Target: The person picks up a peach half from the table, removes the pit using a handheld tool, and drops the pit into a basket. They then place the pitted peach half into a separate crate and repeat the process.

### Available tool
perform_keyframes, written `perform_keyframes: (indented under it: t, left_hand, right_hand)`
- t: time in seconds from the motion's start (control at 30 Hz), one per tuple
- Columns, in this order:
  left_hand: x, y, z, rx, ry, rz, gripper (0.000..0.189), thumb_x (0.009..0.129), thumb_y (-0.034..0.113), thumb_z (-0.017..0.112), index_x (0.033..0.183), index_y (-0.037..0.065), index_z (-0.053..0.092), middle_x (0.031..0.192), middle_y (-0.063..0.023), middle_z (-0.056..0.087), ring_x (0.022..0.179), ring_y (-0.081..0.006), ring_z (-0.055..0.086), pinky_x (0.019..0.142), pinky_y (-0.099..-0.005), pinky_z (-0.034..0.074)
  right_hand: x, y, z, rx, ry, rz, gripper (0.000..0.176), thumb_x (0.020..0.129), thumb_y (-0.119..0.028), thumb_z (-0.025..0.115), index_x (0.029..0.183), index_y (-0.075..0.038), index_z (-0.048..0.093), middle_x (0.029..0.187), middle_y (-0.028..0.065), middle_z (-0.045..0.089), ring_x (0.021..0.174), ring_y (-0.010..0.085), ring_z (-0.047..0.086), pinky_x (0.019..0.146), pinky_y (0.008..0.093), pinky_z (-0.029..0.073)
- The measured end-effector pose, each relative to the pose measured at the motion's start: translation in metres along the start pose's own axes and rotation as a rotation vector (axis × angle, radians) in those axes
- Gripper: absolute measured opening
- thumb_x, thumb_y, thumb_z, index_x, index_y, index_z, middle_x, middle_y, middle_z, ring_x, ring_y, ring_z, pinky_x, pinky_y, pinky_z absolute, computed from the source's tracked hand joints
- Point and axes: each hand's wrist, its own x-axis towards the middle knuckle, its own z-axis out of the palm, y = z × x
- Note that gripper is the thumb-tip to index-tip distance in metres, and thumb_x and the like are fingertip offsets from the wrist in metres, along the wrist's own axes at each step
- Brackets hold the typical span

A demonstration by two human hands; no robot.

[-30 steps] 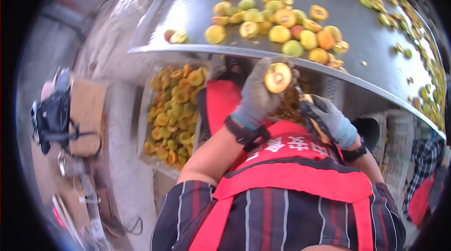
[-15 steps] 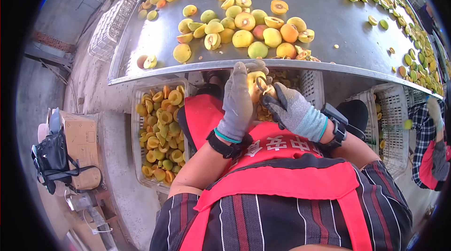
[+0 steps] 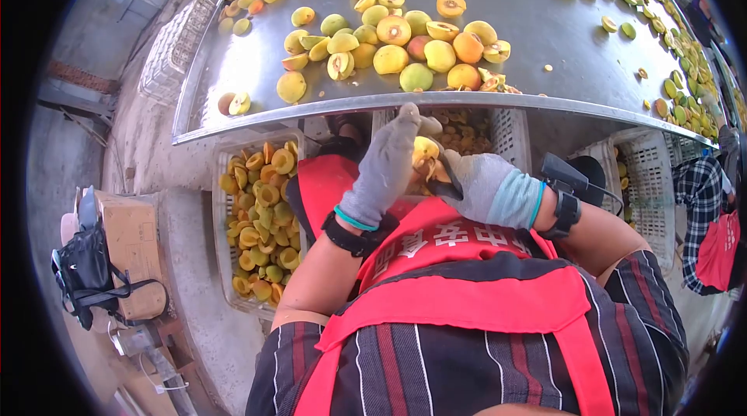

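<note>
My left hand [image 3: 388, 163], in a grey glove, is wrapped round a yellow fruit piece [image 3: 425, 153] just in front of the table edge. My right hand [image 3: 475, 181], gloved in grey and teal, is closed at the fruit's right side. Its dark fingertips touch the fruit; a tool seen there earlier cannot be made out. On the metal table [image 3: 257, 73], beyond my hands, lies a pile of halved and whole fruits [image 3: 391, 59]. Below my hands, a crate partly hidden by them holds fruit pieces [image 3: 459, 136].
A white crate [image 3: 226, 260] of fruit halves stands at the left of my legs, another crate [image 3: 650, 198] at the right. A co-worker [image 3: 704, 221] in plaid and red is at the far right. A cardboard box [image 3: 132, 252] and black bag [image 3: 82, 268] are at left.
My right hand has turned, and the metal loop seen at its fingertips no longer shows. Both hands remain at the fruit. The view has shifted slightly, and the co-worker's arm has moved.
</note>
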Motion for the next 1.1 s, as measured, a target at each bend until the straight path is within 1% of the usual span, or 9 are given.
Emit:
perform_keyframes:
  t: [0.07,0.17,0.27,0.33,0.5,0.8,0.87,0.9,1.1]
  left_hand:
    - [0.003,0.000,-0.001,-0.114,-0.031,-0.033,0.054,0.096,0.045,0.030,0.102,-0.001,0.057,0.086,-0.0095,0.063,0.080,-0.0131,0.058,0.076,-0.0250,0.047]
    - [0.004,-0.010,0.018,-0.241,0.226,0.253,0.033,0.094,0.029,0.047,0.104,-0.001,0.057,0.087,-0.0096,0.064,0.079,-0.0138,0.060,0.073,-0.0263,0.049]
    - [0.007,-0.008,0.015,-0.388,0.226,0.126,0.026,0.092,0.022,0.053,0.100,-0.001,0.060,0.088,-0.0088,0.064,0.078,-0.0132,0.061,0.070,-0.0255,0.050]
    - [0.009,-0.001,0.007,-0.192,0.115,0.156,0.021,0.090,0.016,0.055,0.095,-0.002,0.064,0.088,-0.0066,0.065,0.077,-0.0119,0.060,0.069,-0.0241,0.050]
    - [0.010,0.005,0.014,-0.200,0.184,0.199,0.013,0.086,0.009,0.058,0.091,-0.001,0.065,0.088,-0.0047,0.065,0.078,-0.0097,0.059,0.070,-0.0232,0.048]
    - [0.013,0.005,0.009,0.318,0.069,0.227,0.019,0.082,0.018,0.064,0.088,0.000,0.068,0.082,-0.0051,0.066,0.077,-0.0123,0.062,0.069,-0.0254,0.049]
    - [0.015,-0.001,0.008,-0.027,-0.057,0.138,0.019,0.082,0.017,0.063,0.090,0.000,0.067,0.083,-0.0074,0.066,0.075,-0.0139,0.063,0.067,-0.0253,0.049]
    - [0.016,-0.005,0.009,-0.029,-0.058,0.138,0.019,0.082,0.017,0.063,0.090,0.000,0.067,0.083,-0.0074,0.066,0.075,-0.0139,0.063,0.067,-0.0253,0.049]
    - [0.016,0.003,0.021,-0.617,0.025,0.118,0.039,0.093,0.032,0.043,0.105,-0.003,0.056,0.086,-0.0159,0.062,0.071,-0.0200,0.062,0.062,-0.0298,0.053]
  right_hand:
    - [0.004,-0.004,-0.008,0.008,0.061,-0.053,0.032,0.086,-0.028,0.057,0.097,0.000,0.047,0.065,0.0181,0.058,0.055,0.0325,0.059,0.049,0.0399,0.047]
    - [0.010,-0.019,-0.015,0.988,-0.174,0.443,0.027,0.090,-0.030,0.051,0.099,-0.005,0.049,0.059,0.0048,0.052,0.043,0.0123,0.052,0.039,0.0260,0.044]
    - [0.009,-0.019,-0.011,1.128,-0.238,0.392,0.025,0.090,-0.029,0.052,0.097,-0.005,0.050,0.060,0.0060,0.054,0.045,0.0139,0.054,0.041,0.0273,0.045]
    - [0.009,0.000,0.015,0.728,0.061,0.102,0.020,0.088,-0.023,0.055,0.096,-0.004,0.053,0.061,0.0041,0.055,0.048,0.0129,0.054,0.043,0.0280,0.044]
    - [0.008,-0.016,-0.016,1.110,-0.224,0.370,0.020,0.087,-0.016,0.054,0.100,-0.002,0.049,0.062,0.0042,0.054,0.046,0.0130,0.053,0.039,0.0246,0.042]
    - [0.007,-0.014,-0.017,0.773,-0.215,0.349,0.018,0.088,-0.018,0.053,0.096,-0.002,0.051,0.060,0.0043,0.053,0.044,0.0125,0.050,0.039,0.0253,0.041]
    - [0.007,-0.001,-0.018,1.190,-0.451,0.423,0.020,0.090,-0.023,0.050,0.091,-0.003,0.052,0.057,0.0032,0.050,0.042,0.0111,0.047,0.036,0.0246,0.038]
    - [0.003,0.003,-0.011,1.156,-0.357,0.216,0.025,0.092,-0.029,0.048,0.086,-0.005,0.051,0.053,0.0022,0.047,0.037,0.0102,0.043,0.033,0.0238,0.034]
    - [0.003,-0.016,-0.018,1.663,-0.397,0.427,0.030,0.095,-0.032,0.043,0.082,-0.005,0.049,0.047,0.0017,0.041,0.029,0.0095,0.034,0.029,0.0228,0.025]
